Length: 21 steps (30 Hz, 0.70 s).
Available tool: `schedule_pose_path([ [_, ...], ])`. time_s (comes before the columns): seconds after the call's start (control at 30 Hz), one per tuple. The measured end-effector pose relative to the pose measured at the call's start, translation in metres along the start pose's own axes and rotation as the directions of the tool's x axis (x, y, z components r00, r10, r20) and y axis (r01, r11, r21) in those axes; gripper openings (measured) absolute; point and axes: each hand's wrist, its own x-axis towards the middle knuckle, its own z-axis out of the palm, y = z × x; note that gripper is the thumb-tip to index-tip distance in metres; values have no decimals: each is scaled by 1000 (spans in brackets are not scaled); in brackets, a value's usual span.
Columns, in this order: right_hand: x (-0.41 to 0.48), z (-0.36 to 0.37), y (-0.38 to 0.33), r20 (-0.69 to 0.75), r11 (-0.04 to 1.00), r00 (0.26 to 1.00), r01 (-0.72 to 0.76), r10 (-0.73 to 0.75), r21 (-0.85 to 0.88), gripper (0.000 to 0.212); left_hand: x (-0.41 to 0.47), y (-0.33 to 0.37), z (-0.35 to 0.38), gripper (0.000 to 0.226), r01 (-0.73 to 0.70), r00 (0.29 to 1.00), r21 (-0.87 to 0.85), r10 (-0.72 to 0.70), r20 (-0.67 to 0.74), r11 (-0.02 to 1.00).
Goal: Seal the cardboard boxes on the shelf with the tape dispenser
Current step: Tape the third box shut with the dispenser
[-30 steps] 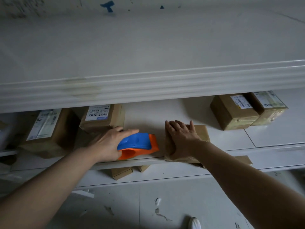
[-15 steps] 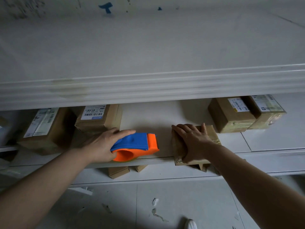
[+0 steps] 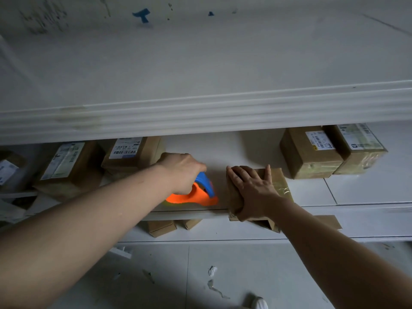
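Observation:
A small cardboard box (image 3: pixel 278 184) sits at the front edge of the white shelf (image 3: pixel 367 197), its near end hanging slightly over. My right hand (image 3: pixel 252 188) lies flat on top of it, fingers spread and wrapped over its left side. Just left of the box, my left hand (image 3: pixel 180 172) grips the orange and blue tape dispenser (image 3: pixel 198 195), which is tipped up on the shelf with its blue part facing the box. A shiny strip of tape shows on the box's right half.
Two labelled boxes (image 3: pixel 312 152) stand at the back right of the shelf, and others (image 3: pixel 131 152) at the back left. Smaller boxes (image 3: pixel 161 227) lie on the lower shelf. The upper shelf's front edge (image 3: pixel 223 112) overhangs. A white shoe (image 3: pixel 259 303) shows on the tiled floor.
My left hand has rolled over the dispenser and tilted it upright, closer to the box. The right hand keeps pressing the box, which shifted slightly right earlier.

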Motion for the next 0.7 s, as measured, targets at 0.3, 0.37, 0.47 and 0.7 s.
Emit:
schedule_pose_path([
  [0.3,1,-2,3,48,1000,999,-9,8,29,131,2,-20,42,85,186,976,-586,-218,17,788],
  [0.37,1,-7,6,83,999,997,-5,1,41,125,10,1,54,92,164,980,-569,-199,1,806],
  [0.47,0,-7,9,51,999,999,1,-3,33,119,18,25,77,89,155,974,-337,-201,-105,928],
  [0.7,0,-5,14,46,998,999,-29,27,61,114,28,37,107,79,61,983,-127,-82,-167,990],
])
